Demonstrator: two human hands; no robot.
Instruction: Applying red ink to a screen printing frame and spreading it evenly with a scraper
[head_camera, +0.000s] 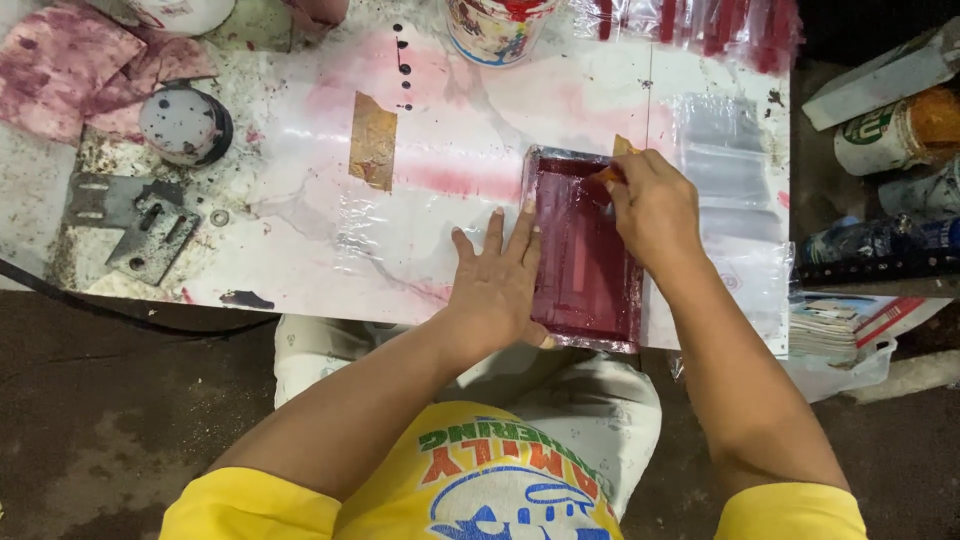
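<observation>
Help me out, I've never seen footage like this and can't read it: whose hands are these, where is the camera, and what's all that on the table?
One picture, from a camera on the person's head, looking down. Both bare hands are theirs. The left hand lies flat, pressing the edge of a dark red framed screen. The right hand grips a small orange-handled tool at the screen's top. The stained white table also carries clear plastic bags, a paint tub, a metal bracket and pink-stained rags.
</observation>
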